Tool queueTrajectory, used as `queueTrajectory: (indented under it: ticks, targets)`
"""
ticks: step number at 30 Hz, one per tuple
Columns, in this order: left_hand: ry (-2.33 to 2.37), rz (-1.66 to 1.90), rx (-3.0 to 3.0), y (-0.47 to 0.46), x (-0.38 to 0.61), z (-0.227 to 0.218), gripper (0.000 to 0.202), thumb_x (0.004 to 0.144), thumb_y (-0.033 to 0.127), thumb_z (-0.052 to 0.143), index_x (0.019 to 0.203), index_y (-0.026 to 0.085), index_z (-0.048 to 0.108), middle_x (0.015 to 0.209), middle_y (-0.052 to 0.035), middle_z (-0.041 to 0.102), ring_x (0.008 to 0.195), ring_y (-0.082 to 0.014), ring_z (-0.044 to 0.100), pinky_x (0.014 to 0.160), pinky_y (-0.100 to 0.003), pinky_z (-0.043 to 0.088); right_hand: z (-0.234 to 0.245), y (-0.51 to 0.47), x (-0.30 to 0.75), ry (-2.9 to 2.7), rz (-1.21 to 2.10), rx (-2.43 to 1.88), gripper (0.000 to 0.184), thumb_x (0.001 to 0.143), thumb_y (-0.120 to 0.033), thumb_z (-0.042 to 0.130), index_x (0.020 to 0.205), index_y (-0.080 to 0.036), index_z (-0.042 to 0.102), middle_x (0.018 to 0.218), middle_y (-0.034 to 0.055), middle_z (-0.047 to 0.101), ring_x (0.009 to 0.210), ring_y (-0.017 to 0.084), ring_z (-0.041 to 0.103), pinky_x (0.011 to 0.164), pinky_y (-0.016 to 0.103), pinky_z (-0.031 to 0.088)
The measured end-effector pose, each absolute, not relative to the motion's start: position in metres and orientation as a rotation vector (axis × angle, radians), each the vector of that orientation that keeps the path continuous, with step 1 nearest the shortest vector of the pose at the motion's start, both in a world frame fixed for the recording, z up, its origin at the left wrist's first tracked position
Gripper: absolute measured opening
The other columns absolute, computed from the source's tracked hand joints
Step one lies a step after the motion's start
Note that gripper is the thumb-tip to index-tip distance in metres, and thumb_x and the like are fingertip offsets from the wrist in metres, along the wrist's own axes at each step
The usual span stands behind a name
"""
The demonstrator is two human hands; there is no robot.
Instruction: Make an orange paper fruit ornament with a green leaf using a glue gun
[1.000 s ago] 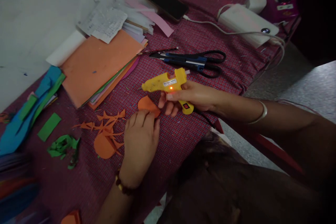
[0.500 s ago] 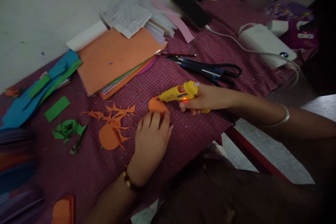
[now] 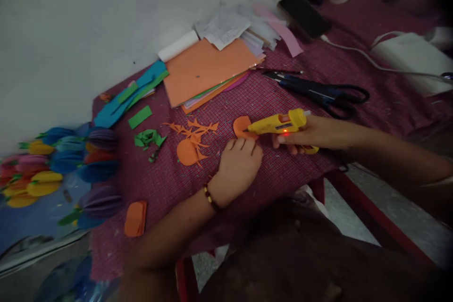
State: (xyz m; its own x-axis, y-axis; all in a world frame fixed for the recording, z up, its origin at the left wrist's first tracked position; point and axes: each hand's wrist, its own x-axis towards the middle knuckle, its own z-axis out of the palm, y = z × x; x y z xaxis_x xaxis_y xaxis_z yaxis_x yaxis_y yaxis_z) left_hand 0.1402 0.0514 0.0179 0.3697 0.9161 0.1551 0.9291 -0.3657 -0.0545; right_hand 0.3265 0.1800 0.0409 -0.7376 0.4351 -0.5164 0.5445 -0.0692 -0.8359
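My right hand [image 3: 311,133] is wrapped round a yellow hot glue gun [image 3: 272,124] with a red light glowing on its side. The gun points left, and its dark nozzle touches or hovers just over a rounded orange paper piece [image 3: 241,125]. On the near edge of that paper my left hand [image 3: 238,170] rests palm down, its fingers bent and holding the piece against the cloth. Left of this hand lie jagged orange paper scraps [image 3: 194,132] and an orange paper circle [image 3: 187,152].
Behind are a stack of coloured paper [image 3: 208,71], blue-handled scissors [image 3: 314,90] and a phone [image 3: 304,15] on a cable. Green scraps [image 3: 148,139] and an orange paper stack [image 3: 136,218] lie leftward. Folded-paper fruit shapes [image 3: 46,181] sit at far left.
The view has swung left, so the tabletop things appear further right and more paper fruit shows. The glue gun's nozzle now sits over the orange piece, lower than at its upper edge before.
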Motion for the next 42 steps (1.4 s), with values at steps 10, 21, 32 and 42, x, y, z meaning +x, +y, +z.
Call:
queueTrajectory:
  ticks: [10, 21, 32, 42]
  targets:
    - [-1.987, -0.208, -2.414, 0.023, 0.100, 0.057, 0.017, 0.087, 0.008, 0.046, 0.092, 0.019, 0.058, 0.095, -0.0080, 0.062, 0.093, -0.0221, 0.058, 0.083, -0.034, 0.046, 0.039, 0.180, 0.340, 3.003, -0.560, 1.323, 0.040, 0.084, -0.046, 0.054, 0.107, -0.013, 0.056, 0.099, 0.0155, 0.064, 0.081, 0.028, 0.064, 0.072, 0.038, 0.047]
    - [-2.935, -1.011, -1.463, -0.034, -0.063, 0.050, 0.019, 0.070, 0.033, 0.059, 0.078, 0.015, 0.060, 0.066, -0.0009, 0.061, 0.062, -0.0161, 0.056, 0.061, -0.028, 0.044, 0.014, 0.199, 0.326, 2.880, -0.292, 1.383, 0.054, 0.084, -0.050, 0.056, 0.119, -0.008, 0.056, 0.120, 0.0216, 0.058, 0.097, 0.031, 0.064, 0.079, 0.036, 0.047]
    - [-2.986, -1.617, -1.287, -0.011, -0.053, 0.041, 0.018, 0.063, 0.033, 0.066, 0.066, 0.019, 0.055, 0.059, 0.0017, 0.055, 0.060, -0.0130, 0.050, 0.056, -0.024, 0.038, 0.040, 0.195, 0.332, 3.158, -0.685, 1.361, 0.040, 0.079, -0.035, 0.061, 0.110, -0.009, 0.060, 0.104, 0.0157, 0.065, 0.086, 0.025, 0.061, 0.074, 0.034, 0.046]
    - [-2.749, -2.900, -1.467, 0.049, 0.041, 0.059, 0.019, 0.072, 0.029, 0.078, 0.076, 0.019, 0.063, 0.083, -0.0003, 0.065, 0.071, -0.0085, 0.059, 0.063, -0.018, 0.049, 0.053, 0.184, 0.283, 2.305, -2.534, 0.896, 0.018, 0.081, -0.028, 0.066, 0.087, -0.012, 0.060, 0.066, 0.0006, 0.060, 0.053, 0.007, 0.054, 0.047, 0.018, 0.044]
